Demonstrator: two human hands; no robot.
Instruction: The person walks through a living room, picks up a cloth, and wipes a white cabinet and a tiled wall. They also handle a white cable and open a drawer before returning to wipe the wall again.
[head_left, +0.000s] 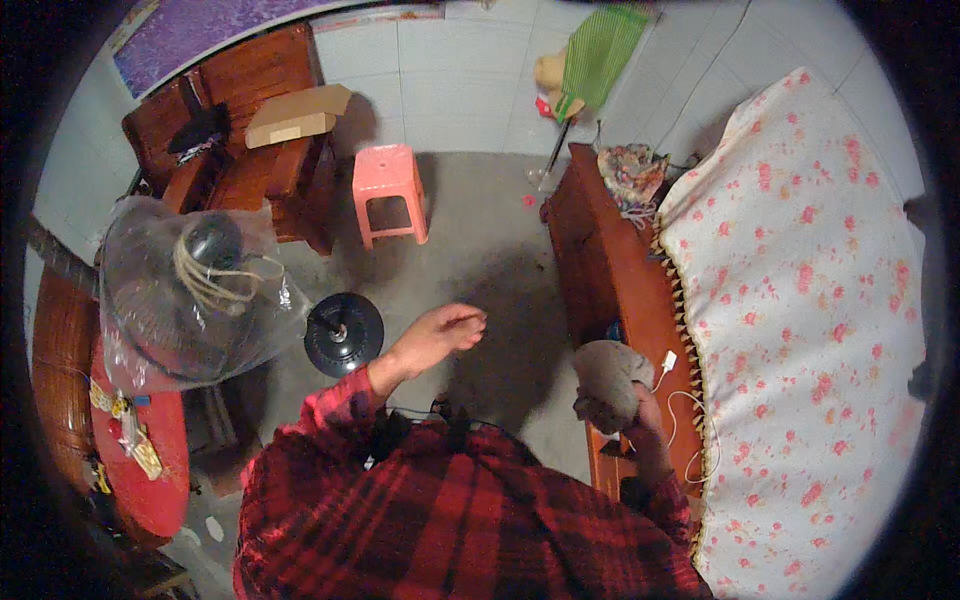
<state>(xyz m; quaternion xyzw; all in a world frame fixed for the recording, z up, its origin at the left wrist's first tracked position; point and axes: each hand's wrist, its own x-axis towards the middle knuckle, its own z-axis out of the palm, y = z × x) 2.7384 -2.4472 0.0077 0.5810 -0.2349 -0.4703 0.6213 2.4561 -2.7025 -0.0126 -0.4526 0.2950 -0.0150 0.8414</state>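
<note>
My right hand grips a bunched grey cloth above the edge of a reddish-brown wooden cabinet. The cloth hides most of its fingers. My left hand is held out over the floor with its fingers loosely curled in, and nothing shows in it. Left of that hand stands the round black base of a fan. The fan head is wrapped in clear plastic, with a pale coiled cord on it. A white charger plug and its cable lie on the cabinet beside the cloth.
A pink plastic stool stands ahead. Behind it to the left, an open cardboard box rests on a wooden bench. A floral cloth covers a large thing at right. A red table with small items is at lower left.
</note>
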